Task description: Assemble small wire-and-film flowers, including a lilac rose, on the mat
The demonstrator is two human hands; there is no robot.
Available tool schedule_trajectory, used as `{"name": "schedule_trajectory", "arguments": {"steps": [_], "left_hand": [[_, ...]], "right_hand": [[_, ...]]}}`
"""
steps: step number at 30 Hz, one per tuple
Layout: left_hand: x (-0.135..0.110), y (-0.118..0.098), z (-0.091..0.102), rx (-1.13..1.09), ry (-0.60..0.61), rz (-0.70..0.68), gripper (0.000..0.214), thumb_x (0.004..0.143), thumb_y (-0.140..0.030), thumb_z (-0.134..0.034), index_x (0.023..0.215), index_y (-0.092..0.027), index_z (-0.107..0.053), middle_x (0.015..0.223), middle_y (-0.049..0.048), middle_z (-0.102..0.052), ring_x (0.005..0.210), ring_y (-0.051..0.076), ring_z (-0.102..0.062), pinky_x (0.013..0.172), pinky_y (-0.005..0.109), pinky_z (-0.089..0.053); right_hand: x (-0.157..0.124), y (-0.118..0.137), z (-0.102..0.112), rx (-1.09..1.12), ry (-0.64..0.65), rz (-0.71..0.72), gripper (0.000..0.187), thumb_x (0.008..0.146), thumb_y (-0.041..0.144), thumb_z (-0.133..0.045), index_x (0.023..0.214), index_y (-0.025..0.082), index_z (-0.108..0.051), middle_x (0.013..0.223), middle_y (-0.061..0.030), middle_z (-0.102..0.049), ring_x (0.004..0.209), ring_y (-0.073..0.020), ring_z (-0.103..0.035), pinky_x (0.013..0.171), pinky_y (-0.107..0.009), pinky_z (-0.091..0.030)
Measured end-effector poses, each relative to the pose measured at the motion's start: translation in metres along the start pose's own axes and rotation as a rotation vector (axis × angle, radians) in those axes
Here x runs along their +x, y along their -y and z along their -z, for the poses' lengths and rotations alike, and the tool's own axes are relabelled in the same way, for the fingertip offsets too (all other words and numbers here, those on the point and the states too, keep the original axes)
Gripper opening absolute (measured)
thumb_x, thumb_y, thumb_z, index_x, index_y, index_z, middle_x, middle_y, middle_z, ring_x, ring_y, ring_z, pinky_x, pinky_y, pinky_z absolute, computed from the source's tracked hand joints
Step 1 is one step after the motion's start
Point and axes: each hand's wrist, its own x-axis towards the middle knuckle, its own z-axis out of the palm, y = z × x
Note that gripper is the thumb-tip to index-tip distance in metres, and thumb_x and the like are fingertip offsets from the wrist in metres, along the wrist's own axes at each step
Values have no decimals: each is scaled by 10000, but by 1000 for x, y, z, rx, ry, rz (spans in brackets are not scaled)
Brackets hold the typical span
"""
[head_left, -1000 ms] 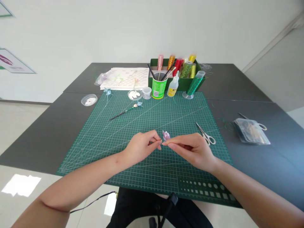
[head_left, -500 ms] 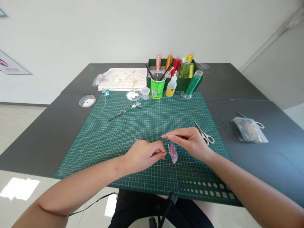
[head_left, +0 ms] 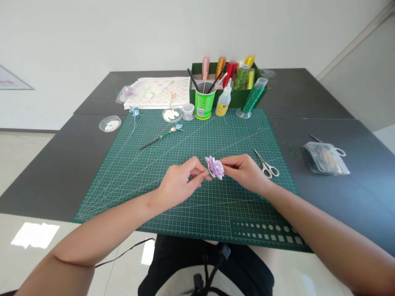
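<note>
A small pale purple flower (head_left: 215,167) is held just above the green cutting mat (head_left: 197,197), between both hands. My left hand (head_left: 181,183) pinches it from the left with thumb and forefinger. My right hand (head_left: 243,172) has its fingers closed on the flower's right side. Both hands hover over the middle of the mat.
Small scissors (head_left: 266,165) lie on the mat right of my right hand. A clear bag (head_left: 325,158) sits at the far right. At the back stand a green cup of tools (head_left: 203,104), a glue bottle (head_left: 223,102), a green box of thread spools (head_left: 237,84), small dishes (head_left: 172,115) and a patterned sheet (head_left: 159,92). A thin stemmed piece (head_left: 159,138) lies left of centre.
The flower hung low from my left hand with my right hand apart above it; now both hands have risen and my right hand has closed on the flower, which faces up.
</note>
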Motion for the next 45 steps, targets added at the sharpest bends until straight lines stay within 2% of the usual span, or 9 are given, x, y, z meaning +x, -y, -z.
{"name": "schedule_trajectory", "arguments": {"steps": [3,6,12,17,21,24,29,36,45], "left_hand": [[3,3,2,-23,-58,27,90,978,-211,-593,907,-209,-538,875,-20,-815,565,91,-700,551,194,-521],[5,7,3,12,-74,26,100,977,-211,-600,902,-211,-534,858,-26,-811,618,102,-725,551,190,-516],[9,11,5,120,-93,50,123,982,-192,-601,881,-208,-534,813,-41,-801,653,115,-741,536,190,-483],[9,12,6,172,-63,54,111,982,-170,-603,892,-207,-550,844,-35,-809,671,125,-754,544,196,-494],[8,14,6,195,-19,47,110,977,-138,-601,905,-211,-561,883,-48,-813,650,112,-748,568,198,-515],[8,14,5,199,-26,51,108,984,-151,-596,903,-212,-558,881,-49,-813,645,113,-746,569,201,-516],[8,12,4,201,-66,90,111,988,-188,-595,888,-210,-555,868,-37,-814,643,120,-744,560,205,-505],[9,10,3,191,-18,109,108,974,-137,-597,902,-209,-561,855,-61,-804,658,100,-743,607,200,-512],[9,11,6,249,-152,88,106,1015,-235,-582,928,-210,-526,865,-53,-810,586,100,-708,579,215,-490]], "right_hand": [[-4,2,-1,-102,44,21,419,937,471,-647,688,149,-748,531,37,-448,508,-84,-331,484,-251,-229],[-7,3,-2,-157,110,43,399,965,426,-608,728,143,-759,534,57,-353,509,-80,-272,479,-255,-194],[-8,3,3,-232,202,37,351,960,368,-600,1068,125,-829,503,56,-439,462,-76,-259,455,-254,-191],[-7,4,7,-213,291,71,322,956,341,-614,1055,129,-835,522,26,-559,460,-76,-307,449,-243,-228],[-8,4,7,-249,339,167,284,954,276,-637,1119,133,-819,716,-51,-766,489,-87,-464,493,-239,-343],[-10,4,7,-322,363,221,269,952,235,-643,1133,136,-816,853,-89,-820,550,-110,-582,558,-254,-426],[-9,5,10,-331,371,232,270,953,260,-653,1135,145,-817,793,-68,-810,501,-97,-529,512,-250,-391],[-13,9,6,-260,387,250,330,962,304,-649,1202,124,-788,588,10,-656,461,-77,-383,480,-239,-316],[-14,12,3,-281,365,58,387,976,362,-603,1242,133,-769,479,84,-407,447,-86,-288,473,-250,-259]]}}
